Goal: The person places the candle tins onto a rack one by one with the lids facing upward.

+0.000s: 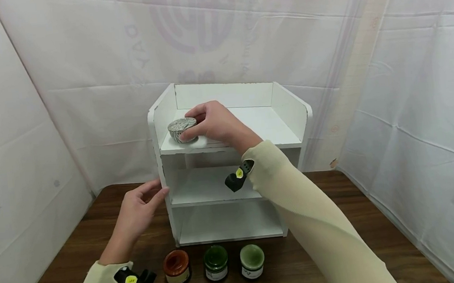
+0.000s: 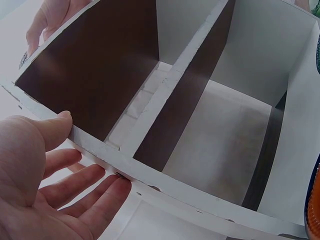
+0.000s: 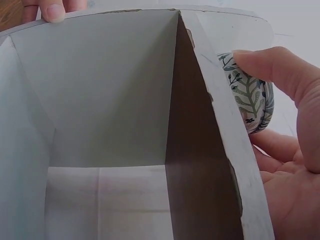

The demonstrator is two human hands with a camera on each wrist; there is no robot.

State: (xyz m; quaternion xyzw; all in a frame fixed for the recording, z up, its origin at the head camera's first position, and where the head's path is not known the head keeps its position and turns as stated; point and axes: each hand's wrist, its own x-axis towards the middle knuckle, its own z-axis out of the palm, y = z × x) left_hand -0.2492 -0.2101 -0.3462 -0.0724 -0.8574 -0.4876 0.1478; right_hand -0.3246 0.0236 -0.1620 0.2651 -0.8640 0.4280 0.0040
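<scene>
A white three-tier shelf unit stands on a dark wooden table. My right hand holds a small round leaf-patterned tin at the left front of the top shelf, thumb and fingers around it; the same tin shows in the right wrist view beside the shelf's edge. My left hand rests with straight fingers against the unit's left side wall, thumb at its front edge. Three jars stand in front: an orange-lidded one, a dark green one and a light green one.
White cloth hangs behind and on both sides of the table. The two lower shelves hold nothing that shows. A wrist camera hangs under my right sleeve near the middle shelf's front.
</scene>
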